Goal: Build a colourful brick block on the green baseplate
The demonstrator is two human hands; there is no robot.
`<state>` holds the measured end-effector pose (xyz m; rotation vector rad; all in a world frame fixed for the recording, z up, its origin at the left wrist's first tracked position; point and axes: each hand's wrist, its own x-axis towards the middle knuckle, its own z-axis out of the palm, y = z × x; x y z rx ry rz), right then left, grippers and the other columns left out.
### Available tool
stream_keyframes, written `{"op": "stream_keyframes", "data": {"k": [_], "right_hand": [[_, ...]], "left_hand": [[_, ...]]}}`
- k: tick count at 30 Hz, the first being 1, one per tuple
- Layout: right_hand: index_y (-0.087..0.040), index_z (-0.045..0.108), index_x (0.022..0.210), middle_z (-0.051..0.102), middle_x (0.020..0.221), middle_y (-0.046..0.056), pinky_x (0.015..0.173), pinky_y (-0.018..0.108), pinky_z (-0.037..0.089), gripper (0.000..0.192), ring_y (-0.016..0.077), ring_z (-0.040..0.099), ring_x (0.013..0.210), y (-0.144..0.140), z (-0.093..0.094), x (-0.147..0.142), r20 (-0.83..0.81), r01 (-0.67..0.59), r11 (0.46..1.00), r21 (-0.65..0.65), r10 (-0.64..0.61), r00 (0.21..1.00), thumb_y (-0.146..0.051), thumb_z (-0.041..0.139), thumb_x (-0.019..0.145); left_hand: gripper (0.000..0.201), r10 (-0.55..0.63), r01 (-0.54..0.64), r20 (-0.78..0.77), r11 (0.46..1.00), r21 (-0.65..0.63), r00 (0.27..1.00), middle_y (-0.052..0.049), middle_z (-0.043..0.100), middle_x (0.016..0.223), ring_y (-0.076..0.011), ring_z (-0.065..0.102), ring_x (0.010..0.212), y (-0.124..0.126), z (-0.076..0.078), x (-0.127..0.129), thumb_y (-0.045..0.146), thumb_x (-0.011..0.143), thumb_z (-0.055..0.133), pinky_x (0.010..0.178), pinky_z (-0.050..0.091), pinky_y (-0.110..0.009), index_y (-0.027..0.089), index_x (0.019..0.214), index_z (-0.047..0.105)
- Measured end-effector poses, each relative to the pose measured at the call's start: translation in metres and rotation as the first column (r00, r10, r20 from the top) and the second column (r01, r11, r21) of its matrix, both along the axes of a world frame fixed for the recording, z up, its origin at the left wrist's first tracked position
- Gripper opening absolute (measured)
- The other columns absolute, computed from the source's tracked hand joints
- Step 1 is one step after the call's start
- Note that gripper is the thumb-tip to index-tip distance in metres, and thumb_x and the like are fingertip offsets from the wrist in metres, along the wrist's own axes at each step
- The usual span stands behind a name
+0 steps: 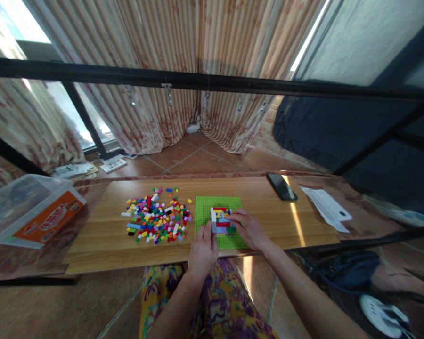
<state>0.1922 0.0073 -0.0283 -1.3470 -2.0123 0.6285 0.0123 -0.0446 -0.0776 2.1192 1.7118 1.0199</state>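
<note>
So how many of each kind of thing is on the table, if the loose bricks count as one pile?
Green baseplate: 1
Pile of loose bricks: 1
Brick build on the baseplate, under the left hand and right hand: 1
Phone: 1
Paper sheet: 1
Plastic box: 1
Total: 6

Glossy wood-grain table (268,221), plastic bricks (155,219)

— What lies on the surface (268,221)?
— A green baseplate (207,209), flat, near the front edge. On it sits a low build (222,220) of white, yellow, red and blue bricks.
— And beside it?
— Loose bricks (155,216) in many colours, scattered just left of the baseplate.
</note>
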Motion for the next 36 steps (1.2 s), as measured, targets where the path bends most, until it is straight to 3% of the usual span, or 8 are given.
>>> {"op": "stream_keyframes", "data": {"k": [7, 12, 26, 36], "right_hand": [[-0.027, 0.076, 0.093, 0.069, 0.094, 0.005, 0.083, 0.034, 0.050, 0.025, 0.0189, 0.064, 0.089, 0.002, -0.003, 0.006, -0.004, 0.004, 1.000, -0.005, -0.004, 1.000, -0.026, 0.051, 0.089], [-0.024, 0.076, 0.094, 0.069, 0.093, 0.005, 0.081, 0.032, 0.050, 0.026, 0.0176, 0.063, 0.087, 0.002, -0.005, 0.008, 0.061, -0.002, 0.999, 0.037, 0.000, 0.998, -0.022, 0.051, 0.090], [-0.023, 0.075, 0.095, 0.067, 0.090, 0.007, 0.076, 0.033, 0.051, 0.028, 0.0178, 0.061, 0.084, 0.004, -0.013, 0.012, 0.078, -0.070, 0.985, 0.155, 0.059, 0.995, -0.024, 0.048, 0.091], [-0.026, 0.076, 0.094, 0.068, 0.092, 0.007, 0.077, 0.035, 0.051, 0.028, 0.0202, 0.063, 0.085, 0.004, -0.005, 0.012, 0.066, -0.081, 0.996, 0.046, 0.078, 0.995, -0.025, 0.048, 0.088]], "left_hand": [[0.045, 0.005, -0.005, 0.011, 1.000, -0.005, 1.000, -0.010, 0.059, 0.106, -0.0213, 0.059, 0.096, -0.001, 0.001, 0.000, 0.019, 0.092, 0.043, 0.085, 0.052, -0.035, 0.017, 0.137, 0.041], [0.057, -0.076, 0.077, 0.038, 0.996, -0.042, 0.996, -0.008, 0.056, 0.109, -0.0190, 0.057, 0.097, -0.002, 0.006, -0.002, 0.017, 0.092, 0.040, 0.087, 0.050, -0.033, 0.023, 0.147, 0.030], [0.063, -0.122, 0.097, -0.154, 0.982, -0.161, 0.981, -0.009, 0.046, 0.116, -0.0207, 0.053, 0.101, 0.000, 0.007, 0.000, 0.014, 0.090, 0.040, 0.089, 0.049, -0.035, 0.033, 0.149, 0.028], [0.062, -0.103, 0.072, -0.165, 0.980, -0.186, 0.981, -0.010, 0.045, 0.120, -0.0231, 0.051, 0.107, -0.001, 0.006, 0.002, 0.015, 0.090, 0.039, 0.091, 0.048, -0.037, 0.033, 0.148, 0.028]]}}
